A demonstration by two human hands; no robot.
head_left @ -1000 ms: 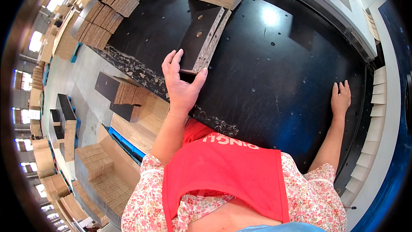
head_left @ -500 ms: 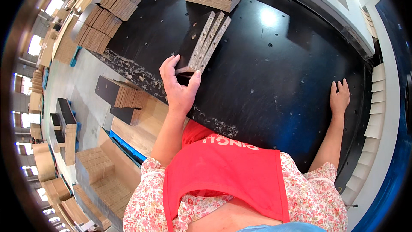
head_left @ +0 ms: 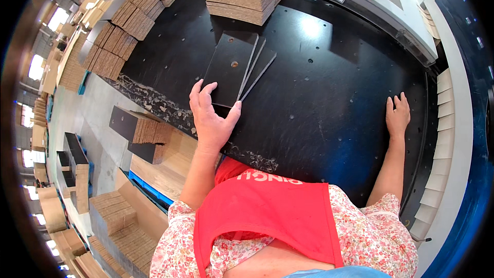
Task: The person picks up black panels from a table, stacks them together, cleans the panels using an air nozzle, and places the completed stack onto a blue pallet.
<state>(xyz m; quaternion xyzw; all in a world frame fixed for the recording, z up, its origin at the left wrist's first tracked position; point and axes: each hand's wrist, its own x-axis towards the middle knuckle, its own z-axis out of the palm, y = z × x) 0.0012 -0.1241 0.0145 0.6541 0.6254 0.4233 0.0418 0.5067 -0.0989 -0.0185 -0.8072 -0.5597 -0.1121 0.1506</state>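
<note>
A few black chipboard panels (head_left: 226, 74) lie fanned out on the black worktable (head_left: 309, 118), their far ends spread to the right. The top panel has a brownish round spot and a hole near its far end. My left hand (head_left: 211, 123) grips their near end, thumb at the right corner and fingers along the left edge. How firmly they are pinched I cannot tell. Off to the right, my right hand (head_left: 398, 117) lies on the tabletop with its fingers stretched out and holds nothing.
A tall stack of boards (head_left: 239, 0) stands beyond the panels. More board stacks (head_left: 110, 46) line the table's left end. Left of the table are a wooden bin (head_left: 164, 159) and pallets on the floor. A white machine housing (head_left: 381, 18) borders the far right.
The panels were tilted up with their drilled edges showing; they now lie flatter, with the top face in view. My left hand has lowered slightly. My right hand stays on the table.
</note>
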